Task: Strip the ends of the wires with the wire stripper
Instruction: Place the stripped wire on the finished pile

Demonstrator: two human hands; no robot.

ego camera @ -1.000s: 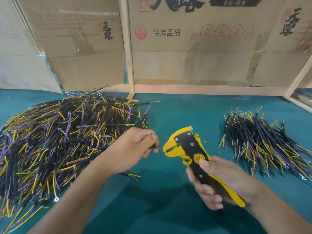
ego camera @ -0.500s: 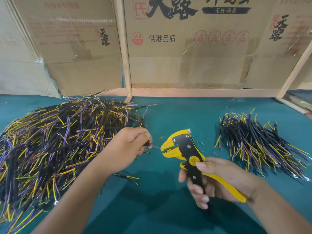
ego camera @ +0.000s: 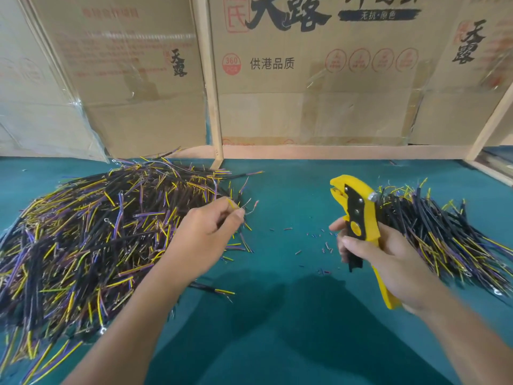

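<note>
Left of the wire stripper (ego camera: 359, 218), a big wire pile (ego camera: 91, 234) covers the green table (ego camera: 277, 315). At its right edge the left hand (ego camera: 205, 237) pinches a wire (ego camera: 248, 211). The right hand (ego camera: 388, 262) grips the upright stripper's handles. Behind it lies a smaller wire pile (ego camera: 444, 232).

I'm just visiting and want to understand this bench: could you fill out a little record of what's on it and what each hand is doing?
surface: green table top
left side: big wire pile, black, yellow and purple
right side: smaller wire pile
left hand: pinches a wire at the big pile's edge
right hand: grips the yellow wire stripper, head pointing up, apart from the wire
between the hands: insulation scraps scattered on the table
backdrop: cardboard boxes behind a wooden frame
</note>
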